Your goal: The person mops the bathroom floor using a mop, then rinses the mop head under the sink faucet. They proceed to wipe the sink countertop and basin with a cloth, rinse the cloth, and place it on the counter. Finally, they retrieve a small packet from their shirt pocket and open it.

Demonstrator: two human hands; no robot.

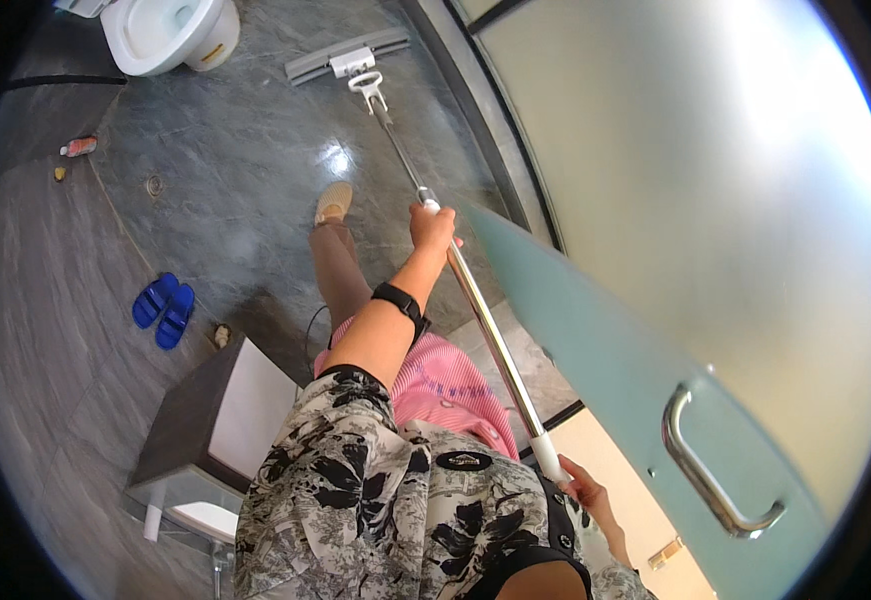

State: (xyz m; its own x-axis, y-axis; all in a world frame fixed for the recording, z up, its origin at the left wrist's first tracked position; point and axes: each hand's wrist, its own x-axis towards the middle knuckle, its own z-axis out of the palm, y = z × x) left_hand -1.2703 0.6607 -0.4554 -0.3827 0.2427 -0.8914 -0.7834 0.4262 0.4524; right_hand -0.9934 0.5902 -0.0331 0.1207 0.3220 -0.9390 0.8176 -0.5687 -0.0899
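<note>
A long-handled floor mop [493,335] slants across the view, its chrome pole running from my waist up to a wide grey head [314,64]. That head lies on the wet-looking grey tile floor [233,172], with a white joint [353,61] at its middle. Partway down the pole, my left hand [433,227] is wrapped around the shaft, a black band on the forearm. My right hand [584,484] grips the white end of the handle beside my waist; some of its fingers are hidden.
A frosted glass door [630,337] with a metal handle [713,480] stands close on my right. At upper left is a white toilet [210,52]. Blue sandals [163,310], a bottle [79,146] and a cabinet [187,412] are on the left; a drain [154,185] is in the floor.
</note>
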